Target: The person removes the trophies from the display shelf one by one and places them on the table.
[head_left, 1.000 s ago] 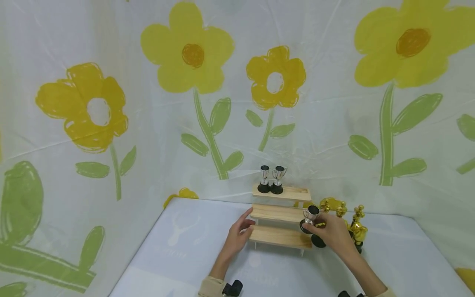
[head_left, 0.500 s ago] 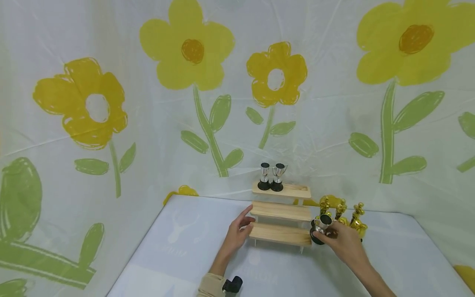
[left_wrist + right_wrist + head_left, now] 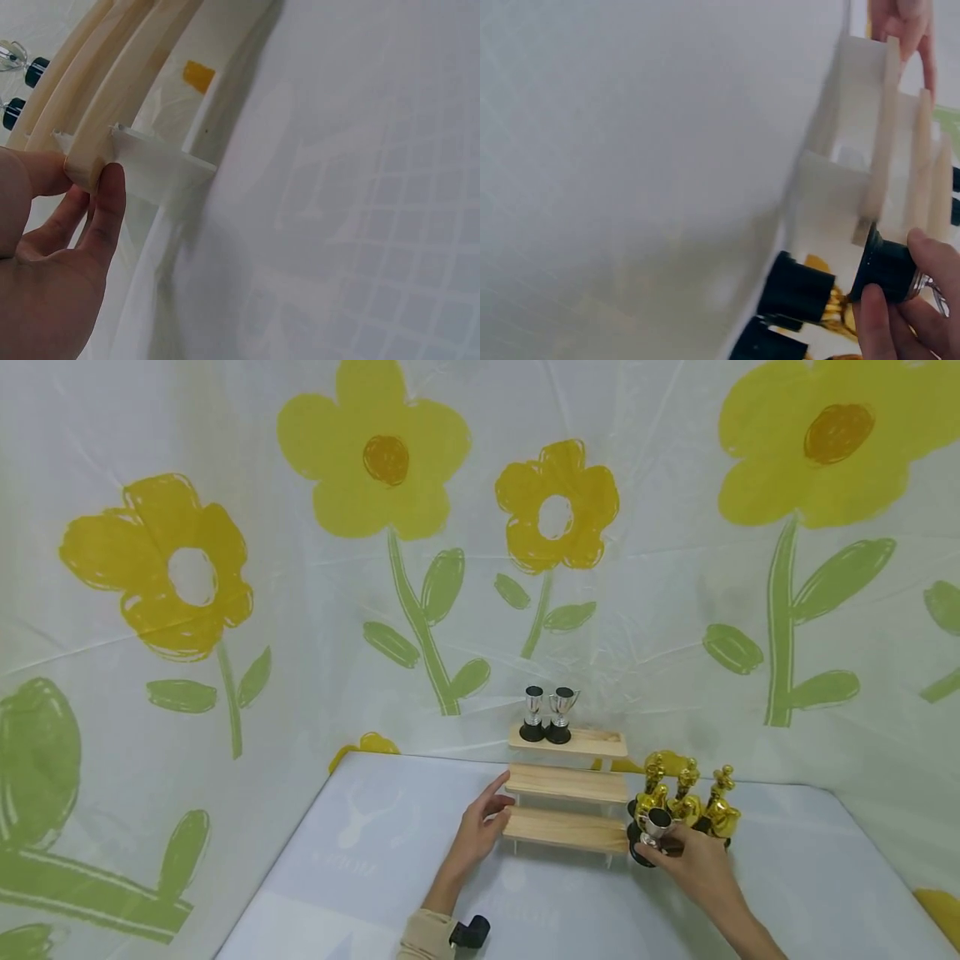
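Observation:
A three-tier wooden display shelf (image 3: 566, 828) stands on the table. At its left side my left hand (image 3: 472, 833) pinches the end of the lowest board (image 3: 127, 101) between thumb and fingers, as the left wrist view shows. My right hand (image 3: 703, 867) holds a small silver trophy cup (image 3: 657, 822) just right of the lowest board. Its black base (image 3: 889, 271) shows between thumb and fingers in the right wrist view. Two more silver trophy cups (image 3: 559, 703) stand side by side on the left part of the top board (image 3: 597, 743).
Several gold figure trophies (image 3: 722, 817) with black bases (image 3: 799, 287) stand close together right of the shelf, partly behind my right hand. A white cloth with yellow flowers (image 3: 386, 460) hangs behind the table (image 3: 360, 860).
My right hand has carried the silver trophy cup from in front of the boards' right end rightward and down, beside the gold trophies. My left hand keeps its grip on the shelf.

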The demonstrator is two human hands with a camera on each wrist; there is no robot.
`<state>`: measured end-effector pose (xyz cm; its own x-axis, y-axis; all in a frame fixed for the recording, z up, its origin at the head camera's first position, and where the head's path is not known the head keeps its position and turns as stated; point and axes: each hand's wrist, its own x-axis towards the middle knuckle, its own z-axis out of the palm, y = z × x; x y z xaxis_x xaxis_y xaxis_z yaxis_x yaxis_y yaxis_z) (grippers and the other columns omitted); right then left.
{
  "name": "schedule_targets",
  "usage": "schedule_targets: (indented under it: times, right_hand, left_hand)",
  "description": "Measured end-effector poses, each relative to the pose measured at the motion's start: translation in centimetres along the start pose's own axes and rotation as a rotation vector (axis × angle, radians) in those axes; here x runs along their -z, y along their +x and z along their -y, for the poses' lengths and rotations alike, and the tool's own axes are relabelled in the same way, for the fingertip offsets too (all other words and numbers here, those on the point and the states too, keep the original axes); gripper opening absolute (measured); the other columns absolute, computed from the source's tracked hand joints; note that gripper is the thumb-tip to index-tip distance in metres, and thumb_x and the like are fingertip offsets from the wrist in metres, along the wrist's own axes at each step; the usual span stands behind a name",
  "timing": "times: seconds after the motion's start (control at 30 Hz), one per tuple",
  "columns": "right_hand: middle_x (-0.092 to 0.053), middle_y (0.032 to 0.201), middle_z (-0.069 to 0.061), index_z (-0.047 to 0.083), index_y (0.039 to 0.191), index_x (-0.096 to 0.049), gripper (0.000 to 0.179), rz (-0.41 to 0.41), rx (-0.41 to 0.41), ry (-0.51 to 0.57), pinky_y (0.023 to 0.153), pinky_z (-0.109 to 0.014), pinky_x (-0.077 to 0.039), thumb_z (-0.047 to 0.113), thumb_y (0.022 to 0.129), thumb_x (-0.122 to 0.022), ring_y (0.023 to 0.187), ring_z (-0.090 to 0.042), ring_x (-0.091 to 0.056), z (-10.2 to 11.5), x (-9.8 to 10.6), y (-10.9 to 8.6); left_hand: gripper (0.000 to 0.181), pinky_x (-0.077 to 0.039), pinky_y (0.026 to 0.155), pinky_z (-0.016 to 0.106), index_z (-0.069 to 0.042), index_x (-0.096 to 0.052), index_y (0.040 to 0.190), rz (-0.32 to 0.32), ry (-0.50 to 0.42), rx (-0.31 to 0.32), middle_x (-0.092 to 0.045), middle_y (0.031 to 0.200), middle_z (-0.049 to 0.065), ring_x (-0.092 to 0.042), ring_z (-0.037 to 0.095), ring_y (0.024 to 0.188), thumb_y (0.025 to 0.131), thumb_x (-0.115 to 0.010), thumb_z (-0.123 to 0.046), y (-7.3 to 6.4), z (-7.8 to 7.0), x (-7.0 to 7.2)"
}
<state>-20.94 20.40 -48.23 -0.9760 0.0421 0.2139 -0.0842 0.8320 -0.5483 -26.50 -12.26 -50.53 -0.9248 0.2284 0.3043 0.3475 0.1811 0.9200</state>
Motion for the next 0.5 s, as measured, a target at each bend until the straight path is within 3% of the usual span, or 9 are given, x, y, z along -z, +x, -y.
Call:
schedule_targets:
  times: [0.27,0.5]
  right_hand:
    - [-0.075,0.08,-0.007,0.01,0.085,-0.075,0.033,0.1,-0.04,0.016,0.062,-0.033,-0.056,0.04,0.075,-0.082,0.072,-0.022,-0.072,-1.7,-1.8,0.1]
    - [-0.075,0.077,-0.002,0.009,0.085,-0.075,0.026,0.159,-0.032,0.04,0.063,-0.031,-0.055,0.032,0.074,-0.083,0.073,-0.018,-0.071,-2.8,-2.4,0.8]
  left_hand:
    - [0.057,-0.053,0.084,0.028,-0.005,-0.039,0.149,0.027,-0.001,0.013,-0.061,0.116,0.034,-0.061,0.045,0.11,0.095,-0.053,0.005,-0.1,0.0,0.1]
    - [0.056,-0.054,0.084,0.031,-0.003,-0.039,0.148,0.022,-0.006,-0.006,-0.061,0.115,0.034,-0.061,0.046,0.109,0.095,-0.053,0.006,-0.1,-0.2,0.2]
